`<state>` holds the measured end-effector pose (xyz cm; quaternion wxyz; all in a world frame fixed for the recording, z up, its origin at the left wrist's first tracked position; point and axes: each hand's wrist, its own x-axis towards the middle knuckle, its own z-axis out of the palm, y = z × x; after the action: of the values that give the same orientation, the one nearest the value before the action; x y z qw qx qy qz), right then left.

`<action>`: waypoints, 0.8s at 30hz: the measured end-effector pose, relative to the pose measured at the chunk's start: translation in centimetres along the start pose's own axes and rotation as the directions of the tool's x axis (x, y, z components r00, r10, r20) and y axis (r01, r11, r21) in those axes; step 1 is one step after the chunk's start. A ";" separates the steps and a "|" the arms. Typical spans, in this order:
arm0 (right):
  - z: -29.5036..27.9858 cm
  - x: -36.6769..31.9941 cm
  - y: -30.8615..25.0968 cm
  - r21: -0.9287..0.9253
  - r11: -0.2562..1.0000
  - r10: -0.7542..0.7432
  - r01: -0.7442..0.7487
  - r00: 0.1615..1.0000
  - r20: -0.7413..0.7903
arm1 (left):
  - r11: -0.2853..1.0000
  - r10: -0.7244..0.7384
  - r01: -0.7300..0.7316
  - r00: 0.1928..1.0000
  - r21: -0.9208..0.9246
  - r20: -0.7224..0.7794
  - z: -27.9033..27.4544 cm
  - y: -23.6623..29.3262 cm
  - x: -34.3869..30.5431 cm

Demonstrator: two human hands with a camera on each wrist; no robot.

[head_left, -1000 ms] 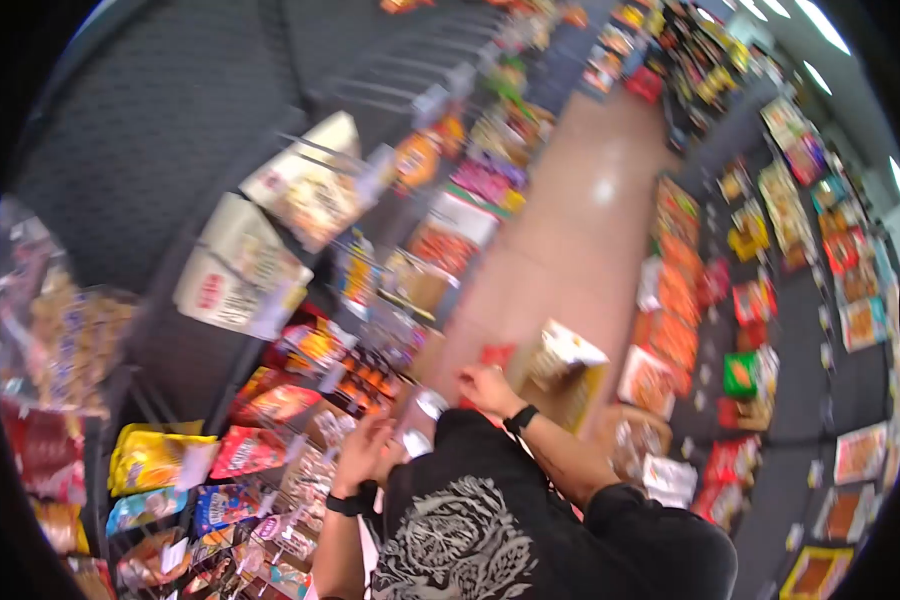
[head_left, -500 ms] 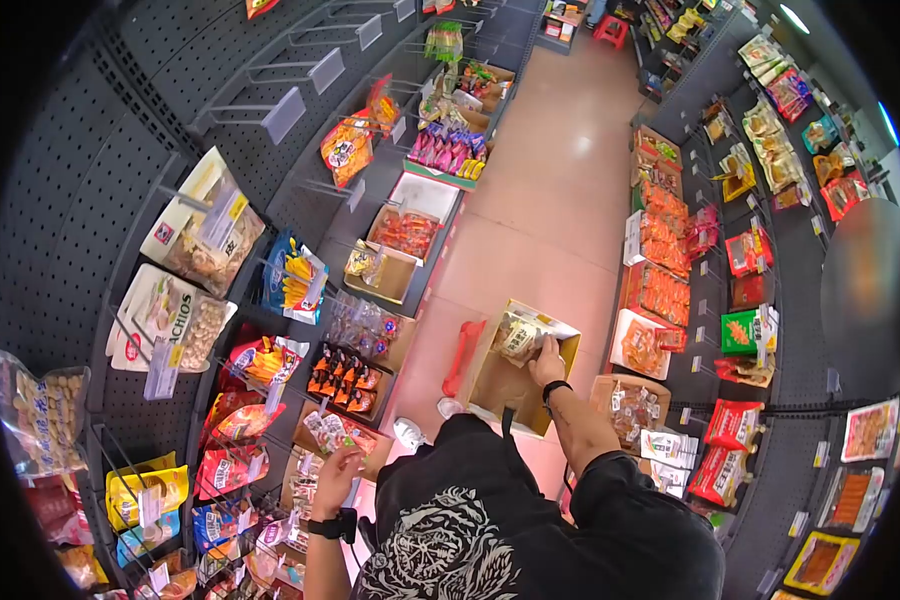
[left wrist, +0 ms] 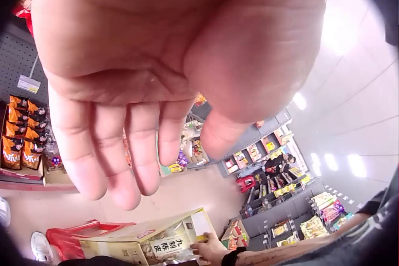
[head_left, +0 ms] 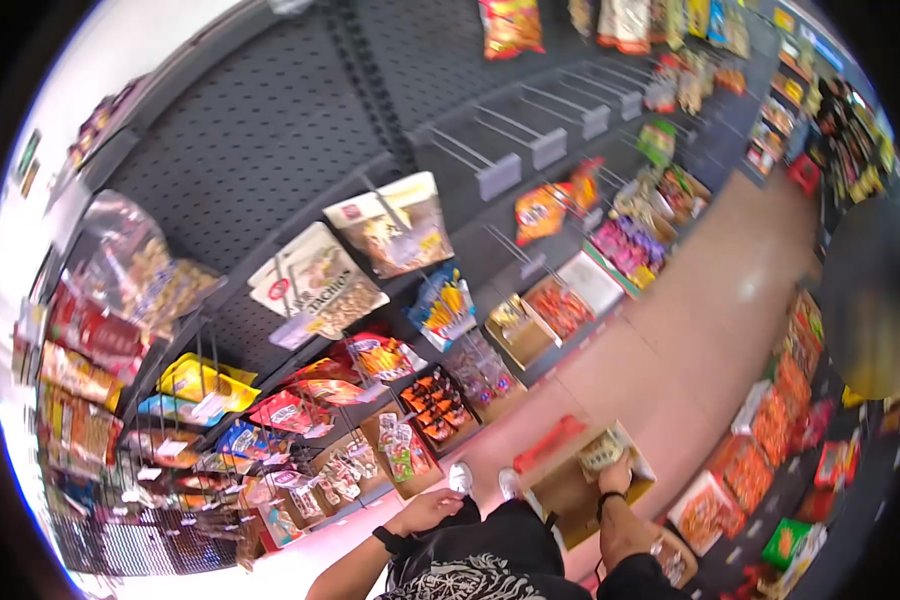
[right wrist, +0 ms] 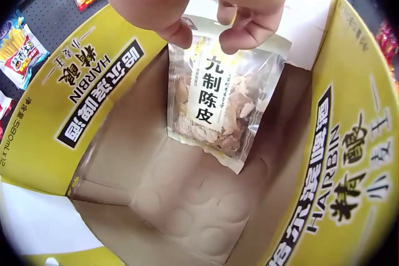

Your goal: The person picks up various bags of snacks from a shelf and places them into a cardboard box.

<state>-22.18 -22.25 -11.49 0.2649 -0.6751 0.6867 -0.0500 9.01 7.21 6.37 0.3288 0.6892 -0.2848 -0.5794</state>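
Note:
My right hand (head_left: 615,473) pinches the top edge of a clear snack bag of dried peel (right wrist: 209,101) between thumb and fingers. The bag hangs upright inside an open yellow cardboard carton (right wrist: 349,147), near its far wall. Below the bag, the carton's brown bottom shows round dents. My left hand (left wrist: 174,60) hangs with loosely bent fingers and holds nothing; in the head view that left hand (head_left: 432,510) is in front of my body, left of the carton.
A red strap-like thing (head_left: 550,443) lies on the floor beside the carton. Shelves of snack bags (head_left: 315,285) and boxes of small packets (head_left: 435,405) line the left. Orange packets (head_left: 745,470) line the right side of the aisle (head_left: 660,350).
My right hand has moved rightward into the carton and taken hold of the bag. My left hand has drawn away from the left shelf towards my body. The head view has turned left.

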 end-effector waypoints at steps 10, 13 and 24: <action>-0.5 0.3 -2.2 -0.192 0.981 -0.044 0.040 0.999 -0.013 | 0.983 0.026 -0.014 0.998 0.185 -0.065 0.6 1.3 0.0; -0.4 -0.8 -2.5 -0.178 0.977 -0.130 0.113 0.987 -0.090 | 0.983 -0.007 0.015 0.999 0.182 -0.045 0.5 1.3 -0.2; -1.4 -0.2 -3.0 -0.035 0.997 -0.074 0.074 0.997 -0.006 | 0.988 0.006 0.009 0.996 0.155 -0.090 2.4 0.5 0.4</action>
<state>-20.10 -22.72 -8.92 0.2487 -0.7043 0.6630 -0.0503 6.73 6.27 6.26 0.2862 0.7386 -0.3135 -0.5238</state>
